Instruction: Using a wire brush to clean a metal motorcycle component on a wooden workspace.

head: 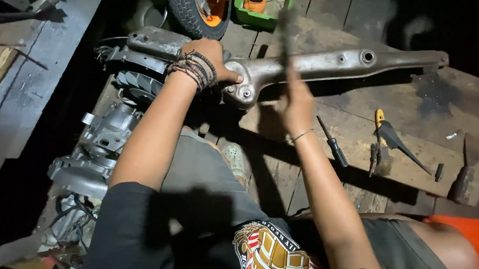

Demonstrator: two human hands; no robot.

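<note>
Across the upper middle of the frame lies a long cast-metal arm [327,63], dull grey, rough-skinned and greasy, with round bosses and bolt holes along it; it rests on worn wooden planks [356,149] that serve as the floor. The left hand [213,56] presses down on the arm's thick knuckled end, its grip wrapped over the casting with the thumb beside a bolt, apparently to keep the heavy piece from shifting. The right hand [295,102], just below the arm's middle, has its grip closed around a slim upright tool [285,38] (motion-blurred, so its kind is hard to tell, possibly a rod or file) set against the metal. Left of the arm sits an engine assembly [109,135], finned and ribbed aluminium with loose wires. A black-handled screwdriver [332,143] and a yellow-handled tool [380,134] lie within reach at right centre. A treaded tyre [188,10] and green tray [259,16] sit at the top.
</note>
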